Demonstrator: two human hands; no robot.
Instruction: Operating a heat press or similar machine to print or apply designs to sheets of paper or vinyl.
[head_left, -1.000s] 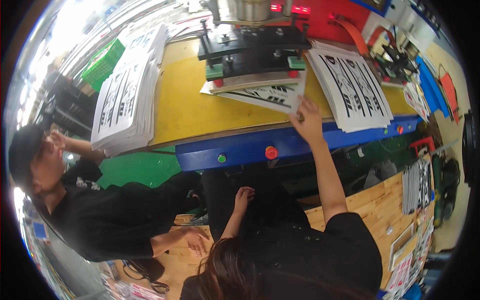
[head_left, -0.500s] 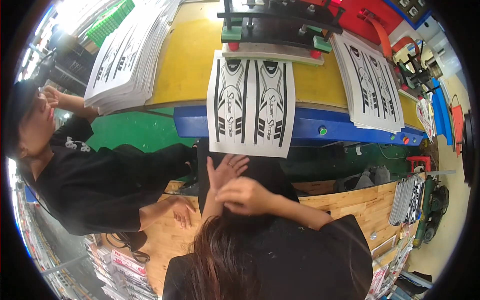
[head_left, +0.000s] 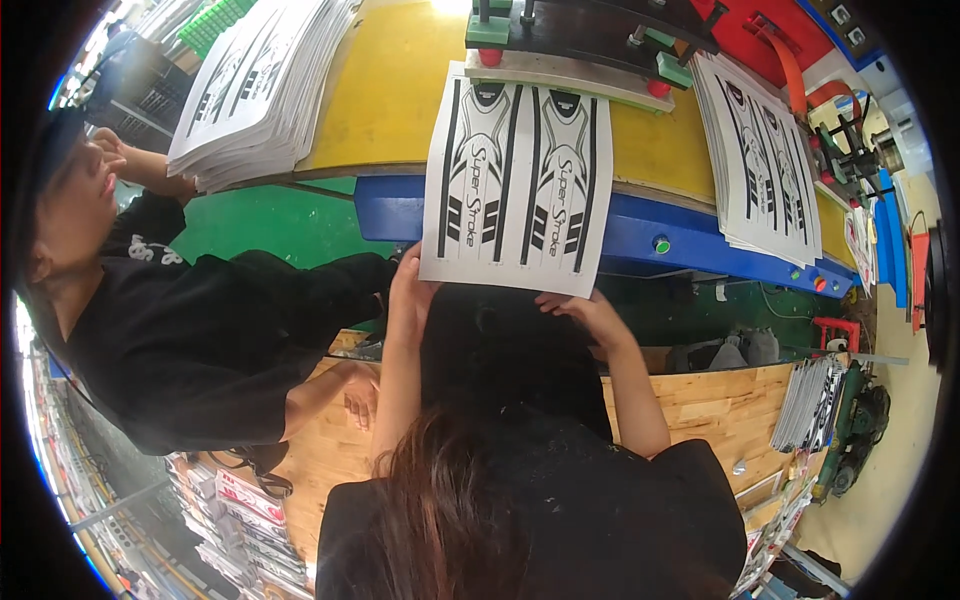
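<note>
A white printed sheet with two long black-and-grey patterns hangs over the front edge of the yellow table. Its far end lies beneath the press head's pale lower bar. At the sheet's lower left edge, my left hand is closed on the margin, its fingers partly behind the paper. My right hand holds the lower right corner with bent fingers, their tips partly under the edge.
Similar sheets form a thick stack at left and another stack at right. A blue machine front with buttons runs below the table. Close on my left stands a co-worker in black. Behind me is a wooden table.
My hands were together below the sheet, clear of it. They have parted and moved forward to its two lower corners, and both now hold it. The view has shifted slightly.
</note>
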